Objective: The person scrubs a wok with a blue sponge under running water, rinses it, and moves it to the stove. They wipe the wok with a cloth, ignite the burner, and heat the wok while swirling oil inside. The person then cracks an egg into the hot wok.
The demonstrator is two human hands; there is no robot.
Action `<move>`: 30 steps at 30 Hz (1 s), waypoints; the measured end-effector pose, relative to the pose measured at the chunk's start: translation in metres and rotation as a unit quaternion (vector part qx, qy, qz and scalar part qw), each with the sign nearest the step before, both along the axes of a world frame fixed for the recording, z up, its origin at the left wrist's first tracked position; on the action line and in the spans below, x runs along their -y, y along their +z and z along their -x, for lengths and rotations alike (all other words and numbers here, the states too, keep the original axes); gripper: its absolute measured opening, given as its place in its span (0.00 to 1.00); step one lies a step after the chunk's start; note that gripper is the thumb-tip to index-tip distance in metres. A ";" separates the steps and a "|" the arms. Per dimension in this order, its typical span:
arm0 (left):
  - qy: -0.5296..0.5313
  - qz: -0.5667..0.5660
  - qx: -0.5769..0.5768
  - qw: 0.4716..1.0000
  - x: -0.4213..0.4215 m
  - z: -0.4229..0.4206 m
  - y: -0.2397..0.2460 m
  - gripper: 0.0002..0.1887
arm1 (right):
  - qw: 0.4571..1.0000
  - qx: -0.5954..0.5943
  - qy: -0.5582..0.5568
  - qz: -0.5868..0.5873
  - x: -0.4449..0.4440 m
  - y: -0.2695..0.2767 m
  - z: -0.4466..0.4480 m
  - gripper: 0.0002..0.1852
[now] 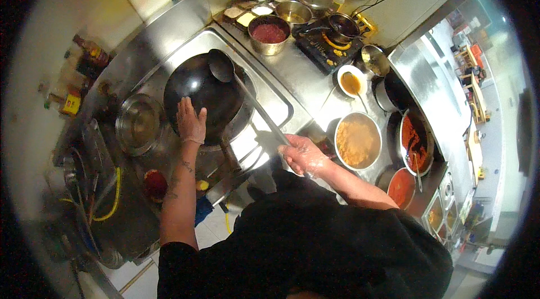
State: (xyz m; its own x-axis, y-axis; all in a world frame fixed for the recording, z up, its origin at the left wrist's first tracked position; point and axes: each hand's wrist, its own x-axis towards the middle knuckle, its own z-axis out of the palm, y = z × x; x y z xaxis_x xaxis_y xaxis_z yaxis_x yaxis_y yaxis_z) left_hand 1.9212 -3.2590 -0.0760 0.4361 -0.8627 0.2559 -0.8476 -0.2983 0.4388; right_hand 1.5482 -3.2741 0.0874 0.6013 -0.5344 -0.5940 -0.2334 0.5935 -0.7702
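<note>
My right hand [306,154], in a clear thin glove, grips the long handle of a metal wok ladle [263,113]. The ladle's dark bowl lies at the upper right part of a black wok [198,88] on the steel stove. My left hand [192,121], also in a clear glove, is held flat over the near left part of the wok, palm down and thumb apart. Nothing is held in it; whether it touches the wok, I cannot tell. Left of the wok is a round metal basin [139,125].
On the right stand a pot of yellowish food [357,140], a pot of red sauce [415,143] and a bowl of brown sauce [350,84]. Farther back are an induction cooker [327,48], a pot of dark red food [269,34] and several seasoning containers. Bottles [71,103] line the left.
</note>
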 end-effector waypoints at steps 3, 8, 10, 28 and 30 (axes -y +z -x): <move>-0.008 -0.056 0.012 0.998 0.032 -0.018 -0.004 0.40 | 0.998 0.052 -0.038 -0.021 0.033 0.009 0.005 0.17; 0.001 -0.109 0.020 0.994 0.060 -0.022 -0.021 0.41 | 0.985 0.101 -0.139 -0.025 0.104 0.018 0.007 0.15; 0.005 -0.129 0.023 0.991 0.068 -0.019 -0.025 0.42 | 0.984 0.064 -0.159 0.041 0.137 0.019 0.009 0.10; 0.055 -0.212 0.076 0.973 0.095 -0.022 -0.034 0.41 | 0.970 0.027 -0.241 0.017 0.329 -0.020 0.030 0.08; 0.055 -0.210 0.074 0.973 0.100 -0.021 -0.036 0.42 | 0.972 0.043 -0.231 0.010 0.333 -0.018 0.029 0.08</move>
State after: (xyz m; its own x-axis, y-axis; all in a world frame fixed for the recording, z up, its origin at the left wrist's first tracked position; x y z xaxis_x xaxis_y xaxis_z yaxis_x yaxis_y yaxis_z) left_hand 1.9421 -3.3585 -0.1118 0.5163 -0.8553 -0.0432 -0.8454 -0.5171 0.1341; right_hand 1.5193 -3.6069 0.0693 0.3418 -0.7695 -0.5395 0.1190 0.6049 -0.7874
